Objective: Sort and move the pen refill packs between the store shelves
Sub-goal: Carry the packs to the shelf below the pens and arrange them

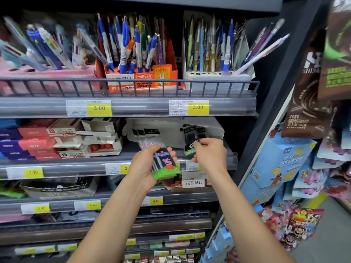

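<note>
1. The left hand (146,166) sits in front of the second shelf (76,164), fingers curled round a fanned stack of refill packs (164,164); the front pack shows a cartoon pig on a green base, and the stack leans with its tops toward the shelf.

2. The right hand (209,152) is just beside it, fingertips pinched on one dark refill pack (190,143) with a green foot; that pack stands nearly upright at the mouth of a white display box (174,128) on the same shelf; whether it is going in or coming out I cannot tell.

3. More dark packs (146,132) lie inside the white box toward its left.

4. To do this step well, I'd say, keep the pinch low on the single pack so its top stays free to clear the box's upper edge; move it straight along the box opening, not sideways, since the neighbouring pack stands close against it.

5. The stack in the left hand looks loosely fanned; squaring it with the thumb before adding or removing a pack would likely stop the back ones sliding out.

6. Matching by print seems wise: green-footed packs together, the dark-headed ones kept apart.

7. The price rail (209,164) runs just below both hands; a dropped pack could slip past it onto the lower shelf.
</note>
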{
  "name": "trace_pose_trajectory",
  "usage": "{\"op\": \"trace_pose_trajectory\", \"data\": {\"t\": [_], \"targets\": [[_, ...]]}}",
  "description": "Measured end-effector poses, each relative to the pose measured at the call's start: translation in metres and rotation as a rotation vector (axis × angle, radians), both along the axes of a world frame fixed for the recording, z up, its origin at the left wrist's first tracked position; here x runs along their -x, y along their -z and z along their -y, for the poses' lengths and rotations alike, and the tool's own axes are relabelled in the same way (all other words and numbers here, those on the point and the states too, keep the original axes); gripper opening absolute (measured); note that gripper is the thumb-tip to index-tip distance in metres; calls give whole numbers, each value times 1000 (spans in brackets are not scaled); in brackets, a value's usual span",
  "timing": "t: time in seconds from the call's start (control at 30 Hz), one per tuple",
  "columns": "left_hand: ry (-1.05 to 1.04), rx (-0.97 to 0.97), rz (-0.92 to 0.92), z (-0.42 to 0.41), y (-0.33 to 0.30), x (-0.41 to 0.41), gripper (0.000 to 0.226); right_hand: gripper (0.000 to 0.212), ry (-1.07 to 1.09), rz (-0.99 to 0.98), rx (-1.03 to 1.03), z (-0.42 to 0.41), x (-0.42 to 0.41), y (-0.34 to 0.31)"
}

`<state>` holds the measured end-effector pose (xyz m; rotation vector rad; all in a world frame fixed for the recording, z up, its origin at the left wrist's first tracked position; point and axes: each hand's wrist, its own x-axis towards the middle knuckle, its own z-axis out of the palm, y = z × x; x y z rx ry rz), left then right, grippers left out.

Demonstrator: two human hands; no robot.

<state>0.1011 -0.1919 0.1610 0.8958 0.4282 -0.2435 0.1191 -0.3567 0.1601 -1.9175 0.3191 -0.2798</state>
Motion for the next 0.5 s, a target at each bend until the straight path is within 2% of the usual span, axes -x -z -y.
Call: {"op": "trace_pose_trajectory", "data": {"t": [0.1,0.33,0.5], "targets": [[16,12,-4,-2,-3,4,30,11,36,-20,191,-9,-12,3],[60,73,-3,-5,-5,9,31,30,76,72,736,-14,-8,16],[58,68,12,-6,-4,9,29,34,-70,97,811,-15,-3,18]]}}
